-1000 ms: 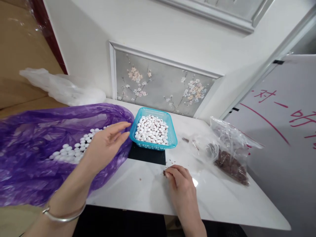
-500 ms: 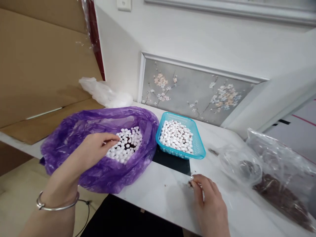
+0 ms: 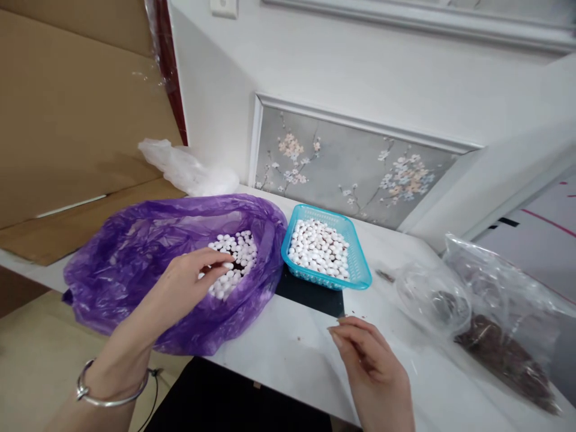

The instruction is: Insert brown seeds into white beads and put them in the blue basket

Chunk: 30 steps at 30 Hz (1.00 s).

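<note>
My left hand point(image 3: 189, 279) reaches over the open purple plastic bag point(image 3: 148, 222), thumb and fingers closed round a small white ball point(image 3: 228, 266) at their tips. Many more white balls point(image 3: 245, 246) lie in the bag, with something dark among them. On the right, my right hand point(image 3: 375, 366) hovers low over the white table, thumb and forefinger pinched together. Whatever those fingertips hold, if anything, is too small to make out. Between and beyond both hands, a blue plastic basket point(image 3: 362, 264) holds a layer of white balls point(image 3: 317, 246) with brown bits showing between them.
A dark flat piece point(image 3: 310, 294) lies under the basket. To the right are a clear plastic tub point(image 3: 409, 294) and a clear bag of brown material point(image 3: 504, 354). Brown crumbs dot the tabletop point(image 3: 288, 342). Cardboard point(image 3: 81, 114) and a white plastic bag point(image 3: 193, 171) stand back left.
My left hand has shifted right over the balls in the bag. My right hand has moved slightly left, and the small brown and white bits at its fingertips no longer show.
</note>
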Tool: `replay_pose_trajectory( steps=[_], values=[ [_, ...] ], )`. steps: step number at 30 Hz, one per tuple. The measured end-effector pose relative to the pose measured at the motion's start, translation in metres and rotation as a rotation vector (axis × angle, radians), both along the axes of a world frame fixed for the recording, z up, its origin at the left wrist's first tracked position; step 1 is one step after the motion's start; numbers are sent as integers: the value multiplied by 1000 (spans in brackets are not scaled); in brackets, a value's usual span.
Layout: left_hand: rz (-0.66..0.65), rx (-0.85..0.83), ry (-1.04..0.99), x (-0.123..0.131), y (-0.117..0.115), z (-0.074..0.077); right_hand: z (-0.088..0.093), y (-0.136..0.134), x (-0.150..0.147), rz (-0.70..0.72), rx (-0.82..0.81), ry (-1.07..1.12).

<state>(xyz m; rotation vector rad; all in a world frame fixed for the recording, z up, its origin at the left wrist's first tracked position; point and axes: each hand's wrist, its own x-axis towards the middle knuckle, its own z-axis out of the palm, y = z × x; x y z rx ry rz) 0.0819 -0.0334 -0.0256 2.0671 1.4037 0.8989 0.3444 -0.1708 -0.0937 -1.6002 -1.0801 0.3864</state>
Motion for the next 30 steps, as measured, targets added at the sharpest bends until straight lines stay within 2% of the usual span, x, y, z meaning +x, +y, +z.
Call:
replay_pose_trajectory(
  steps=[3,6,8,12,16,18,24,30],
  values=[
    [-119,-345,-456,27,-20,-1,-2,2,-4,77,-13,117],
    [-224,-719,-856,59,-37,-15,0,4,-7,155,-19,304],
    [-266,-892,-1012,77,-45,-26,4,4,-9,193,-19,439],
    [-304,-1100,-1111,101,-53,-41,10,-1,-8,247,8,559],
    [-315,-1206,-1165,111,-58,-47,10,-5,-6,267,31,495],
    [-331,-1220,-1166,114,-59,-48,9,-6,-8,272,20,533],
    [-412,-1126,-1122,118,-61,-53,12,-2,-21,297,48,648],
    [-419,-1084,-1090,115,-63,-58,19,-1,-26,296,80,543]
  ],
)
